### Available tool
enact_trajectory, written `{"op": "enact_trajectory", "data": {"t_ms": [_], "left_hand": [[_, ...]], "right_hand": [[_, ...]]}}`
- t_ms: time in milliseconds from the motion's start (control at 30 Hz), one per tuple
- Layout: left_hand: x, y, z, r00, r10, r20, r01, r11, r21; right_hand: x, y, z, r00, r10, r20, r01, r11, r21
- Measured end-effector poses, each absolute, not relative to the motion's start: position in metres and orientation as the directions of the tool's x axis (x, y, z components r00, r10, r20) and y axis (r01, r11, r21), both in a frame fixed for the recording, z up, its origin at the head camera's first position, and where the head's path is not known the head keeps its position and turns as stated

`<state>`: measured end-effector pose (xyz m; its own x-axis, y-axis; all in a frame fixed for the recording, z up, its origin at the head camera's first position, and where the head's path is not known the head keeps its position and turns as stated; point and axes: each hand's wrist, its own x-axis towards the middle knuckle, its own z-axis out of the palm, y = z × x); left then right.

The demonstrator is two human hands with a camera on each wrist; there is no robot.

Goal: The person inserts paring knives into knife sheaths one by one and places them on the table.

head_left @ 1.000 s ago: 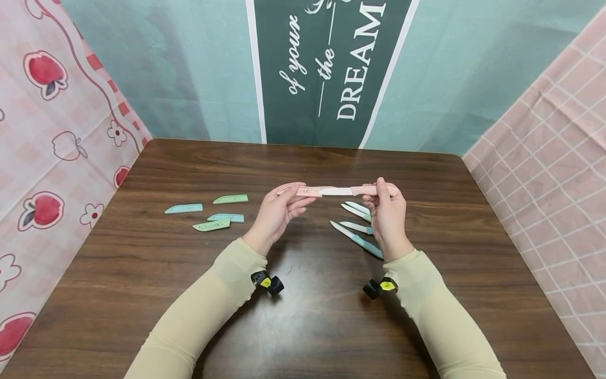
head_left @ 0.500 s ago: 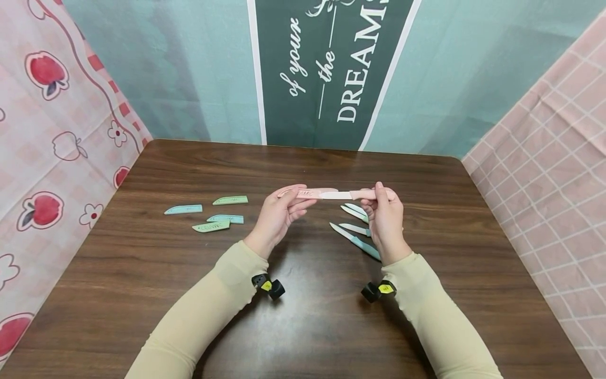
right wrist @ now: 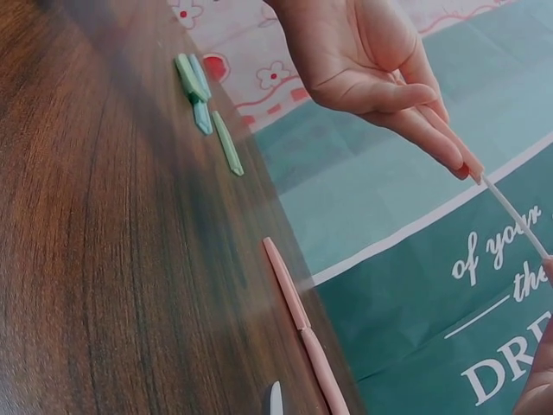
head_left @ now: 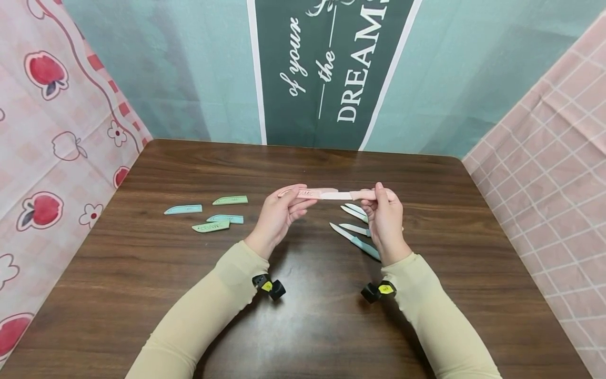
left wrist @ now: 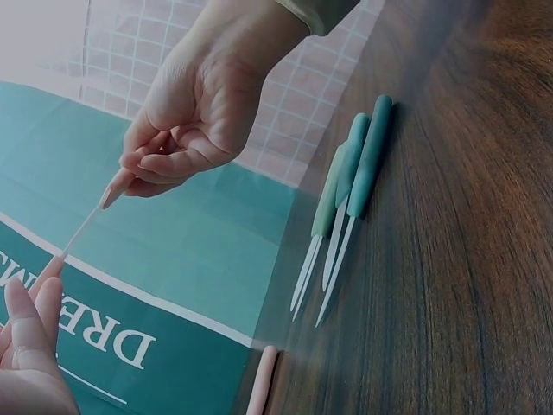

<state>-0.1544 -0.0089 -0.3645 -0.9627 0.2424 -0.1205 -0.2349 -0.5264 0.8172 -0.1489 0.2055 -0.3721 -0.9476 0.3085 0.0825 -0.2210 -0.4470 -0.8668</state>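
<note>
My left hand [head_left: 278,213] pinches a pink knife sheath [head_left: 307,193] between thumb and fingers. Opposite it, my right hand [head_left: 387,221] grips the pink handle [head_left: 363,195] of a paring knife, thumb along the top. A stretch of its white blade [head_left: 338,195] shows between sheath and handle, its tip end hidden at the sheath. Both are held level above the table. Under and beside the right hand lie several bare knives with white blades, among them a blue-handled knife [head_left: 364,247] and a green-handled knife [left wrist: 328,194].
Left of the hands lie a green sheath [head_left: 230,200], a blue sheath [head_left: 183,209] and another green sheath [head_left: 211,226] overlapping a second blue sheath [head_left: 234,218]. Near the table's back edge, a pink sheathed knife [right wrist: 289,285] shows in the right wrist view. Printed cloths [head_left: 189,68] surround the wooden table [head_left: 303,326].
Compared with a second ago, both hands sit slightly lower in the head view, and the right has shifted a little left. Over the last half second they hold almost still.
</note>
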Motion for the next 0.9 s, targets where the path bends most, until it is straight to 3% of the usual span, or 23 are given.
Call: {"op": "enact_trajectory", "data": {"t_ms": [667, 900], "left_hand": [[-0.152, -0.006, -0.366, -0.977, 0.157, -0.145, -0.209, -0.547, 0.811], [-0.153, -0.006, -0.368, -0.979, 0.145, -0.146, -0.202, -0.546, 0.813]], "right_hand": [[-0.151, 0.195, -0.373, -0.945, 0.328, 0.000, -0.163, -0.469, -0.868], [-0.150, 0.191, -0.375, -0.950, 0.310, 0.024, -0.177, -0.476, -0.861]]}}
